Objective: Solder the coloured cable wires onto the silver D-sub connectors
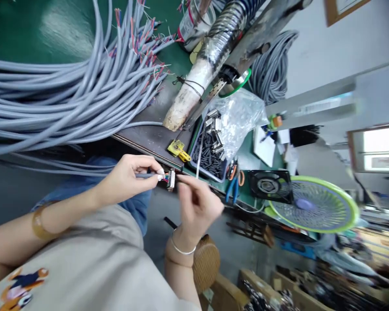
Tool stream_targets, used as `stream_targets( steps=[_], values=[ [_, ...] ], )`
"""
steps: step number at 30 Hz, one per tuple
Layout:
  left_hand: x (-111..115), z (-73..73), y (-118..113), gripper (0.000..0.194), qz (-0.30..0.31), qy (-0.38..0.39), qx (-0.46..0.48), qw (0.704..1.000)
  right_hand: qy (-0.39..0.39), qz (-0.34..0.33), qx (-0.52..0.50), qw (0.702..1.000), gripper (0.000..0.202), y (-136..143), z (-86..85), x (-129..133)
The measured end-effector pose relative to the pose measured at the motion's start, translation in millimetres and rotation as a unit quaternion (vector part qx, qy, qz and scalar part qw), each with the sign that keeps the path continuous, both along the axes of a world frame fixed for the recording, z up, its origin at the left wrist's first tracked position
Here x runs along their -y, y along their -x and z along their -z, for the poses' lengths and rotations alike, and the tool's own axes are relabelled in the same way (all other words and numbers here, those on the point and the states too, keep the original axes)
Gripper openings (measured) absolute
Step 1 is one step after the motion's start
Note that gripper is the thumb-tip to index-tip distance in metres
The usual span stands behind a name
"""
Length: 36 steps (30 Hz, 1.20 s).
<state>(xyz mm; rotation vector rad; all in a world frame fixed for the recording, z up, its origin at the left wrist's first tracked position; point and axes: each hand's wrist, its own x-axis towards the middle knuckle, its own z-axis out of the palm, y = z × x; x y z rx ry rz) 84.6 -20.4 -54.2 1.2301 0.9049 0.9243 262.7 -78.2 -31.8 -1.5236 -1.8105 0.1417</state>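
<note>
My left hand (132,176) pinches the end of a grey cable (143,175) between thumb and fingers. Thin coloured wires (166,176) fan out of it to a metal multi-pin connector (171,179) just beyond the fingertips. On the connector's other side is my right hand (199,205), slightly blurred, with its fingers curled in. The index fingertip comes close to the connector; whatever the fingers may hold is hidden. Above the connector, on the table edge, lies a small yellow tool (179,150).
A thick bundle of grey cables (58,99) with stripped ends covers the left of the green table (65,26). A duct pipe (189,95) slants over it. Right of it stand a tray of black pieces and connectors (209,157), blue pliers (232,189), a fan (268,185) and a green-rimmed basket (324,181).
</note>
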Motion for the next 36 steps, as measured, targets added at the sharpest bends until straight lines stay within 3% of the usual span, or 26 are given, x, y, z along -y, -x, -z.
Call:
stream_targets(
  steps=[2, 5, 8, 10, 12, 15, 18, 21, 23, 25, 30, 34, 36],
  values=[
    [0, 1.4, -3, 0.011, 0.011, -0.011, -0.018, 1.0, 0.054, -0.057, 0.026, 0.997, 0.004, 3, -0.6, -3],
    [-3, 5.6, -2, 0.015, 0.046, 0.004, -0.028, 0.999, 0.083, -0.063, 0.008, 0.995, 0.016, 2, 2.1, -7],
    [-6, 5.8, 2, 0.02, 0.105, 0.008, -0.018, 0.994, 0.051, 0.011, 0.021, 0.998, 0.018, -16, -0.1, -12],
    [-7, -0.7, 5, 0.017, 0.162, -0.029, -0.001, 0.986, 0.004, 0.099, 0.069, 0.993, 0.019, -37, -3.0, -19],
    [-6, -11.5, 6, 0.015, 0.237, -0.081, 0.017, 0.968, 0.013, 0.155, 0.122, 0.98, 0.023, -59, -3.7, -32],
    [-3, -25.9, 2, 0.017, 0.307, -0.129, 0.026, 0.942, 0.096, 0.165, 0.191, 0.963, 0.022, -86, 2.1, -57],
    [-3, -24.5, -7, 0.014, 0.259, -0.083, 0.033, 0.962, 0.145, 0.161, 0.207, 0.954, 0.016, -96, 11.0, -76],
    [-8, -10.4, -14, 0.011, 0.108, 0.086, 0.058, 0.989, 0.142, 0.154, 0.198, 0.958, 0.012, -99, 16.9, -85],
    [-12, -1.5, -16, 0.015, 0.014, 0.185, 0.091, 0.978, 0.133, 0.148, 0.184, 0.963, 0.011, -99, 19.4, -87],
    [-16, 3.4, -15, 0.018, -0.034, 0.236, 0.122, 0.963, 0.111, 0.154, 0.163, 0.968, 0.01, -101, 22.0, -88],
    [-17, 3.5, -15, 0.02, -0.032, 0.237, 0.14, 0.961, 0.029, 0.212, 0.079, 0.974, 0.014, -105, 24.4, -88],
    [-15, 0.7, -17, 0.017, -0.019, 0.214, 0.121, 0.969, -0.13, 0.219, -0.108, 0.961, 0.013, -94, 18.3, -77],
    [-14, 0.3, -18, 0.015, -0.016, 0.198, 0.107, 0.974, -0.167, 0.204, -0.201, 0.943, 0.014, -80, 15.3, -66]
  ],
)
